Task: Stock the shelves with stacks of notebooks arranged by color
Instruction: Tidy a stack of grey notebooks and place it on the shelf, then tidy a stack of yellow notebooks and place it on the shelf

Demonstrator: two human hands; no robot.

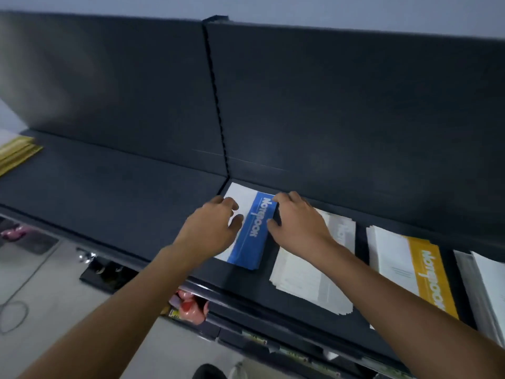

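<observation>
While both hands bracket the blue notebook stack (250,231), the step in hand appears to be squaring and seating that stack on the shelf (114,198). The left hand (211,228) lies over the stack's white left portion at its 9 o'clock side, fingers curled loosely and thumb touching the cover. The right hand (296,224) presses at the 3 o'clock edge, fingertips against the blue band. Neither hand is clenched; each rests on or against the stack, and whether any fingers hook under an edge cannot be told.

The blue stack sits at the left end of the right-hand shelf bay, its far corner close to the back panel (355,105) and just beside the upright seam (216,99) between the bays. At its 3 o'clock lies a white-and-grey stack (308,274), partly under the right forearm, then a yellow notebook stack (410,269), then a further pale stack (483,283) at the frame edge. At 9 o'clock, well apart on the left bay, lies another yellow pile (16,151).

The stack looks nearly placed. The next move likely calls for releasing both hands without dragging the top cover, and for keeping the gap to the white-and-grey stack even. The bare left bay suggests further stacks remain to be stocked.
</observation>
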